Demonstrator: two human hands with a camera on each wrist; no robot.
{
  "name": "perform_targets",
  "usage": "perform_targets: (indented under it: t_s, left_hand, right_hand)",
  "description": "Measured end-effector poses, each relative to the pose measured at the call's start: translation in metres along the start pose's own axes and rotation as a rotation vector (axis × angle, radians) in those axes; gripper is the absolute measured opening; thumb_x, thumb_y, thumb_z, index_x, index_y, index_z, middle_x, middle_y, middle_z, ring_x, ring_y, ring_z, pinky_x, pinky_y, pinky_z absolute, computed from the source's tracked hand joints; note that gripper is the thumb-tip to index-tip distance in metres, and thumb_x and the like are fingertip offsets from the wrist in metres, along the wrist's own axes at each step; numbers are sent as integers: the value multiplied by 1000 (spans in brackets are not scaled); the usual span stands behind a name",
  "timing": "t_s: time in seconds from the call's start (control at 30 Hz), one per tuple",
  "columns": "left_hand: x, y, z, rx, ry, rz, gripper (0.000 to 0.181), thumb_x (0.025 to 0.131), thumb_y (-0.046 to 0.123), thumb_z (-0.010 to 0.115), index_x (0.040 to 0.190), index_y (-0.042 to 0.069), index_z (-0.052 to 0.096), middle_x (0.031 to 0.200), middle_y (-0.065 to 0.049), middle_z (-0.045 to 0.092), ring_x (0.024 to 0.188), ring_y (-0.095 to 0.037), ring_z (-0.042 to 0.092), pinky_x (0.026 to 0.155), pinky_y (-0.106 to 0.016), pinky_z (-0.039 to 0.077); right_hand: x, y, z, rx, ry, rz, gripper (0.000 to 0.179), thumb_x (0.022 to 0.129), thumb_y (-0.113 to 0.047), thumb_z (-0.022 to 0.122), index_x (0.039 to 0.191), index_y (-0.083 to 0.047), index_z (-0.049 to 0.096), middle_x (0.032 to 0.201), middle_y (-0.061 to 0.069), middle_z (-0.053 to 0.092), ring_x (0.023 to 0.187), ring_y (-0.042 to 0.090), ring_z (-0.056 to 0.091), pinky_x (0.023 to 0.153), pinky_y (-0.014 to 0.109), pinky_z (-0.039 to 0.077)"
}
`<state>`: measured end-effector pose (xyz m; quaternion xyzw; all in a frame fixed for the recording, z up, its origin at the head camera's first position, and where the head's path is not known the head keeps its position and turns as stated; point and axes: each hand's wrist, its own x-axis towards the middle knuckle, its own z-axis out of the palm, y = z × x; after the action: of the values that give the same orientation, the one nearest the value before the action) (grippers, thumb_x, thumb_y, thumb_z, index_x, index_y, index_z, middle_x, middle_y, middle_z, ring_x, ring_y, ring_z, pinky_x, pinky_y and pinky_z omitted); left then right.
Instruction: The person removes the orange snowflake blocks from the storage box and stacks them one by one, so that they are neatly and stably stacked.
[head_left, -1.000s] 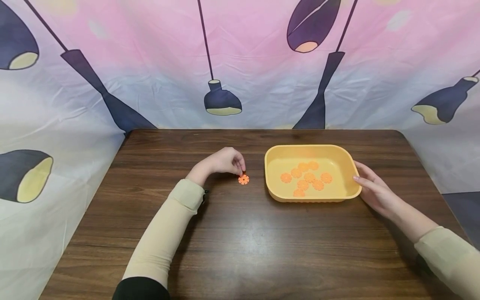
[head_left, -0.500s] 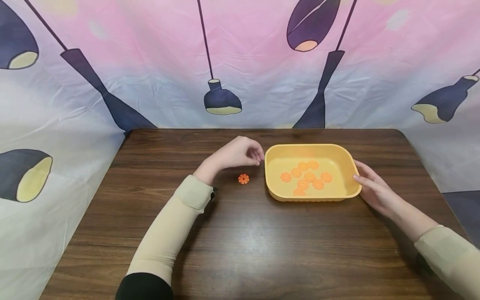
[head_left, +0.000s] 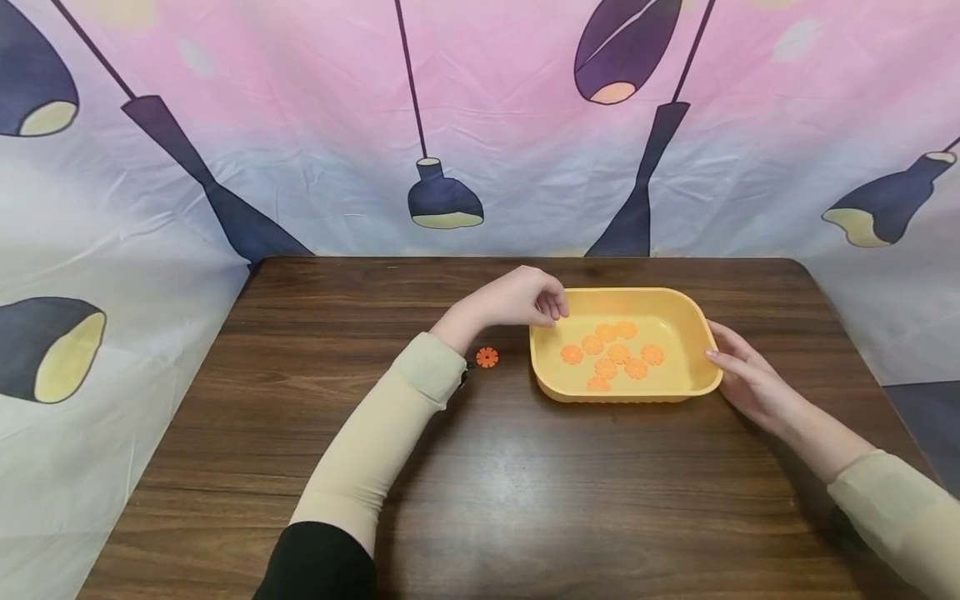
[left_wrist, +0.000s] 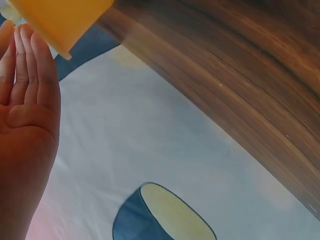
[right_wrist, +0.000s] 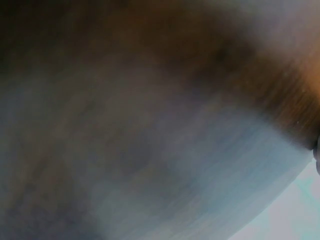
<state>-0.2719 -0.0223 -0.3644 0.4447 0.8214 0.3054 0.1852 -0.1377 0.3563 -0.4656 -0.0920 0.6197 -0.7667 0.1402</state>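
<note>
Orange discs, 10 of them countable, lie in 2 places: 9 inside 1 yellow tray and 1 loose disc flat on the brown worktop, a little to the left of the tray. Of the 9 inside, 4 make a slanting line from the far middle toward the left, 3 are bunched near the centre, 1 lies toward the right, and 1 is by the near wall, partly hidden by the rim. Each disc appears round with a notched edge; the loose disc shows 1 small dark centre hole. Of the 2 hands, the left hand is above the tray's far left corner, fingers bent and drawn toward the thumb; I cannot tell whether anything is held between them, nor whether they touch the rim. The right hand grasps the tray's right end, its thumb over the rim and its fingers against the outer wall. Both forearms wear pale sleeves, 2 in all, with black cloth at the left elbow. Behind the worktop hangs a printed cloth bearing 5 dark lampshades with light-coloured mouths. The right wrist view is mostly blur.
</note>
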Motion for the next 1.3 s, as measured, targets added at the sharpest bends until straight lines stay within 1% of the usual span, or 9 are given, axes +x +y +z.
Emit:
perform_targets:
  t_s: [0.1, 0.2, 0.37, 0.53, 0.77, 0.9, 0.97, 1.1, 1.3]
  left_hand:
    - [7, 1, 2, 36, -52, 2, 15, 93, -4, 70, 106, -5, 76, 100, -13, 78, 92, -21, 74, 85, -23, 59]
    - [14, 2, 3, 67, -92, -2, 14, 94, -3, 71, 106, -3, 77, 99, -12, 78, 92, -20, 73, 86, -22, 59]
    - [24, 3, 6, 95, -146, -15, 13, 94, -4, 70, 106, -2, 77, 100, -13, 78, 94, -21, 73, 87, -23, 59]
    - [34, 6, 11, 127, -195, -16, 14, 91, -6, 71, 103, -1, 77, 99, -14, 77, 94, -22, 72, 86, -22, 58]
    - [48, 9, 25, 127, -284, -86, 20, 86, -8, 76, 104, 0, 77, 103, -11, 77, 96, -19, 71, 83, -19, 56]
    - [52, 9, 32, 149, -341, -113, 23, 85, -8, 78, 106, 1, 76, 102, -8, 75, 97, -17, 69, 83, -17, 55]
    - [53, 9, 34, 164, -354, -119, 24, 85, -8, 78, 107, 2, 76, 101, -6, 72, 98, -17, 68, 84, -18, 55]
    - [52, 8, 37, 195, -343, -126, 25, 84, -8, 82, 107, 2, 76, 100, -3, 69, 99, -17, 67, 86, -20, 54]
    - [50, 5, 42, 299, -344, -60, 26, 84, -4, 83, 107, 4, 73, 95, 1, 63, 92, -14, 60, 84, -21, 50]
  right_hand:
    - [0, 0, 0, 0, -3, -7, 45, 113, -3, 37, 150, -28, 41, 148, -16, 44, 130, -6, 57, 103, 10, 49]
    - [-1, 0, 1, -4, -4, -9, 45, 113, -3, 36, 150, -28, 41, 148, -15, 44, 129, -5, 58, 103, 11, 49]
    - [-1, -1, 1, -4, -2, -3, 45, 113, -4, 37, 150, -28, 41, 147, -16, 45, 129, -5, 58, 102, 11, 50]
    - [0, 0, -1, -1, 6, 8, 44, 113, -4, 37, 149, -29, 42, 147, -16, 45, 129, -5, 58, 102, 11, 50]
    - [0, 1, -2, -1, 5, 3, 45, 113, -4, 37, 150, -28, 42, 148, -16, 44, 130, -6, 57, 103, 11, 49]
    - [0, 1, -1, -9, 5, 3, 45, 113, -4, 37, 151, -28, 41, 148, -16, 44, 130, -6, 57, 103, 11, 49]
    - [0, 0, 0, -11, 6, 1, 45, 113, -4, 37, 151, -28, 41, 148, -17, 44, 130, -6, 56, 103, 11, 49]
    - [1, 0, 0, -5, 3, -2, 45, 113, -4, 37, 151, -27, 41, 148, -16, 44, 130, -5, 57, 103, 11, 50]
    - [0, 0, -2, 6, 2, 9, 44, 113, -4, 37, 151, -27, 40, 148, -16, 43, 130, -5, 57, 102, 12, 51]
